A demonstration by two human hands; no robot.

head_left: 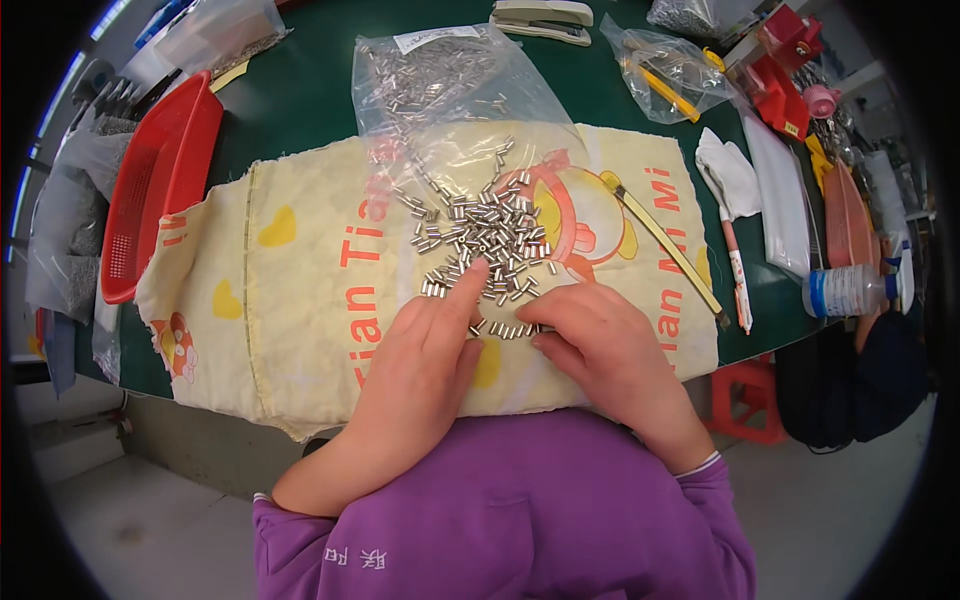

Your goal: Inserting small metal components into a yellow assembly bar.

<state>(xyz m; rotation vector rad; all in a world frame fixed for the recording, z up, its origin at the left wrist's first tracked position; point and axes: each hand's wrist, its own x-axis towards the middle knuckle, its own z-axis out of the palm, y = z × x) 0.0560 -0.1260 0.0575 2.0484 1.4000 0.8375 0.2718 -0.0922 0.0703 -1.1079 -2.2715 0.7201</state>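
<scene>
A heap of small shiny metal cylinders (490, 232) lies loose on a yellow printed cloth (310, 300). My left hand (425, 335) rests at the heap's near edge; its index finger is stretched out and touches the cylinders, with the thumb apart. A short row of cylinders (510, 330) lies between my two hands, set side by side. At the row's right end, my right hand (605, 335) has its index finger and thumb closed around a small cylinder, partly hidden by the fingers. A clear plastic bag (450, 80) beyond the heap holds more cylinders, and its mouth opens toward them.
On the left stands a red plastic basket (165, 190). A yellowish strip (668, 250) lies across the cloth's right side, near a pen (735, 270) and white tissue (725, 170). A stapler (543, 20), bagged yellow tool (668, 92) and spray bottle (850, 292) lie farther out.
</scene>
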